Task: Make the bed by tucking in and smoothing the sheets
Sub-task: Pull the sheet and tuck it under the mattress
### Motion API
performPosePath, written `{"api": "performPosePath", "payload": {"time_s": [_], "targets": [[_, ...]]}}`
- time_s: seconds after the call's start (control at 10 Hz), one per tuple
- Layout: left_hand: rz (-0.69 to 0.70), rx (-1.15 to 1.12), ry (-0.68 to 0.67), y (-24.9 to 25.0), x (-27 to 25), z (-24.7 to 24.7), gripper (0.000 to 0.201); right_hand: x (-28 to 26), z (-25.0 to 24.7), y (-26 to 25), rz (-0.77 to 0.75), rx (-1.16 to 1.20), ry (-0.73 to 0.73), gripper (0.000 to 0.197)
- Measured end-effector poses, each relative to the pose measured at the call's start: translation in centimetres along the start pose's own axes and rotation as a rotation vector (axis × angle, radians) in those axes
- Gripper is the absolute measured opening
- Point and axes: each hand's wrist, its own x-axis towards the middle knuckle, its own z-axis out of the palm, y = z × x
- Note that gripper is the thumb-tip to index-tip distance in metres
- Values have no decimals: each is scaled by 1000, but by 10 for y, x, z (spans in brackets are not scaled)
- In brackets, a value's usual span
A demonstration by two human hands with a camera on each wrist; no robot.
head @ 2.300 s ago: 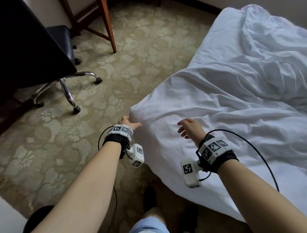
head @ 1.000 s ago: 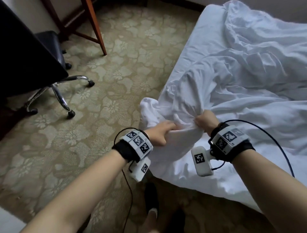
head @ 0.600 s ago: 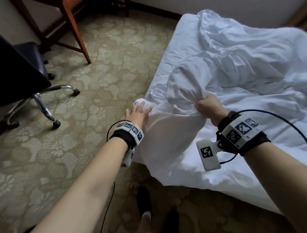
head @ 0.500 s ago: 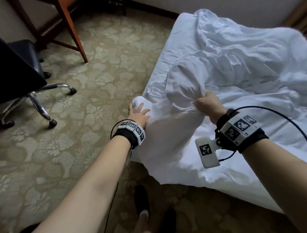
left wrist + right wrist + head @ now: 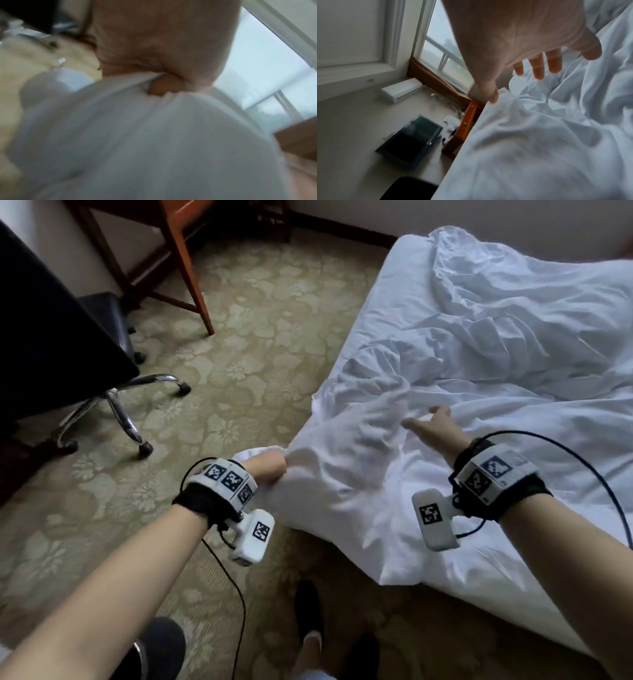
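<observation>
In the head view, the left hand [image 5: 265,469] is closed in a fist round a bunched corner of the white duvet [image 5: 342,474], just off the near left corner of the bed [image 5: 387,302]. The corner is pulled out past the bed's edge, above the patterned carpet [image 5: 257,337]. The right hand [image 5: 433,428] lies over the duvet further in from that corner, fingers straight and spread, holding nothing. The picture is too blurred to tell whether its fingertips touch the cloth. The rest of the duvet lies rumpled across the bed toward its far edge. An office chair [image 5: 116,405] stands on the carpet well to the left, and a wooden table leg [image 5: 185,261] stands beyond it.

In the left wrist view, the left hand [image 5: 163,40] is clenched on the duvet [image 5: 137,135]. The cloth comes out of the fist in gathered folds, with one fingertip [image 5: 163,86] showing through them. The picture is blurred. A window [image 5: 265,74] shows behind.

In the right wrist view, the right hand [image 5: 522,33] is flat and open, its fingers [image 5: 537,67] apart. The thumb tip touches a raised fold of the duvet [image 5: 539,148], while the other fingers are just above the cloth. Beyond are a window [image 5: 440,54], an air conditioner [image 5: 402,89], a television [image 5: 412,139] and a wooden table [image 5: 467,121].
</observation>
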Motion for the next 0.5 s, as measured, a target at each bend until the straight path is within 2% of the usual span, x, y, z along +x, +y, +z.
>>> {"api": "performPosePath", "payload": {"time_s": [0.1, 0.2, 0.3, 0.4, 0.5], "targets": [[-409, -325, 222, -7, -29, -27, 21, -36, 30, -12, -139, -106, -374, 93], [-401, -589, 362, 22, -58, -40, 13, -71, 61, -22, -314, -448, -518, 116], [-278, -768, 281, 49, -73, -36, 19, -85, 84, -20, -432, -611, -337, 107], [-247, -841, 245, 74, -82, -33, 26, -85, 73, -13, -540, -619, -220, 47], [-223, -850, 169, 82, -91, -32, 12, -83, 43, -12, -514, -623, -341, 42]]}}
